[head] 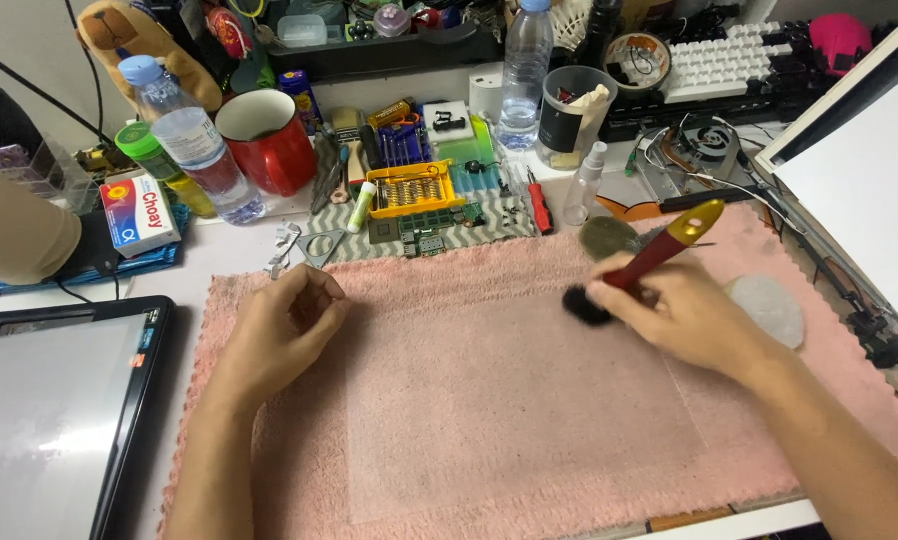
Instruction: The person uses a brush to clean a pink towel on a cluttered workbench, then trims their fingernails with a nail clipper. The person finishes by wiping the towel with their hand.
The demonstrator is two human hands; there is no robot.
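My right hand (684,315) holds a brush (659,252) with a red and yellow handle; its black bristles touch the pink towel (489,400). A clear flat sheet (519,420) lies on the towel below both hands. My left hand (284,325) rests loosely curled on the towel's left part, holding nothing that I can see.
A laptop (49,410) sits at the left. Behind the towel stand a red mug (269,140), two water bottles (194,140), a yellow screwdriver-bit case (414,188), a green circuit board (424,222) and a red screwdriver (539,205). A white pad (769,305) lies right of my hand.
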